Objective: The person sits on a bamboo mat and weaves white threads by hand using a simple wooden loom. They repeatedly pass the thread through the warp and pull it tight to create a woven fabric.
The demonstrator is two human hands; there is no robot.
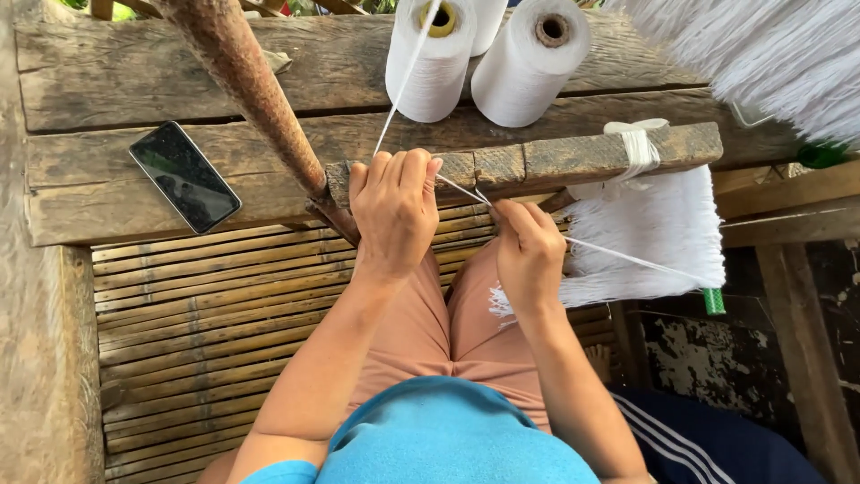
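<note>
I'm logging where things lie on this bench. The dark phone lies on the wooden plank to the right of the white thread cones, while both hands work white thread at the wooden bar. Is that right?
Not quite. In the head view the dark phone lies on the wooden plank to the left of the white thread cones, not the right. The rest holds: the left hand and right hand work white thread at the wooden bar.

Soft, even daylight, faint shadows, sharp focus throughout, slight wide-angle stretch at the edges
</note>
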